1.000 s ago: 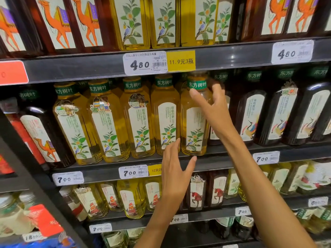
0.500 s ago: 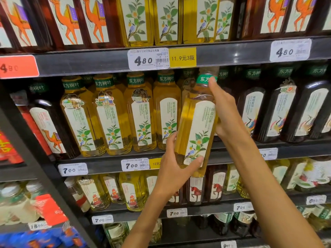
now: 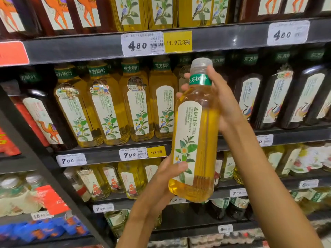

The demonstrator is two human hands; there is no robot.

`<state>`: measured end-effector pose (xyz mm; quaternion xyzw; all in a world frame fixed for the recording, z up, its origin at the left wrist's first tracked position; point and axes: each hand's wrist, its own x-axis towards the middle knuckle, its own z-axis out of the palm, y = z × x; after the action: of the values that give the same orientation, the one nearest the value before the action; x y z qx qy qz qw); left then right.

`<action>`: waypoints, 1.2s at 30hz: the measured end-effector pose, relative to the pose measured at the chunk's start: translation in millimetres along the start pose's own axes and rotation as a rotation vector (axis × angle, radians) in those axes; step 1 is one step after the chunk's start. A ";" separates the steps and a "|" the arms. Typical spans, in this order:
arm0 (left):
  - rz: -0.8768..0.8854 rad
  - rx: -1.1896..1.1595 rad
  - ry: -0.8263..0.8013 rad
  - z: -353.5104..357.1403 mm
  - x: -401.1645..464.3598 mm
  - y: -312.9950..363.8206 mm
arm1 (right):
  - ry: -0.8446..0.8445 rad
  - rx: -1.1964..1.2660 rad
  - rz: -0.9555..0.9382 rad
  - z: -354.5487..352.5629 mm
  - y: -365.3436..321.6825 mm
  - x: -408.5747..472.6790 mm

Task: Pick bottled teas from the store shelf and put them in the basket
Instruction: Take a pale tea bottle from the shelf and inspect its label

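A yellow tea bottle with a white leaf label, green neck band and clear cap is held upright in front of the shelf, clear of the row it came from. My right hand grips its neck and shoulder from the right. My left hand holds its lower part from the left, thumb across the label. A row of the same yellow tea bottles stands on the middle shelf to the left. No basket is in view.
Dark tea bottles fill the middle shelf at right and far left. Shelves above and below hold more bottles behind price tags. A dark upright post slants down the left side, with other drinks beyond it.
My right hand took a yellow bottle from the middle shelf's row and drew it out toward me. My left hand closed on its lower part. The bottle now sits lower and nearer the camera.
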<state>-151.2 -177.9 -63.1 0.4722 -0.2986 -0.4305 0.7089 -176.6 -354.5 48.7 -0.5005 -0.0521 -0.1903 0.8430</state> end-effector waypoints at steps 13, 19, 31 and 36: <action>0.290 0.319 0.214 18.0 -9.6 2.9 | -0.155 -0.030 -0.094 2.6 7.1 -10.2; 0.338 0.351 0.219 16.3 -8.5 0.4 | -0.240 -0.035 -0.092 0.3 9.7 -11.2; 0.072 0.278 0.167 -7.1 -8.8 -17.6 | -0.367 0.021 -0.118 6.9 0.8 -10.9; 0.193 0.426 0.165 2.5 -7.0 -1.6 | -0.275 -0.093 -0.232 11.2 -3.4 -23.4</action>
<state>-157.0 -172.9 -63.8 0.6138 -0.3675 -0.2482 0.6531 -198.3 -339.9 50.5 -0.5510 -0.2152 -0.2183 0.7762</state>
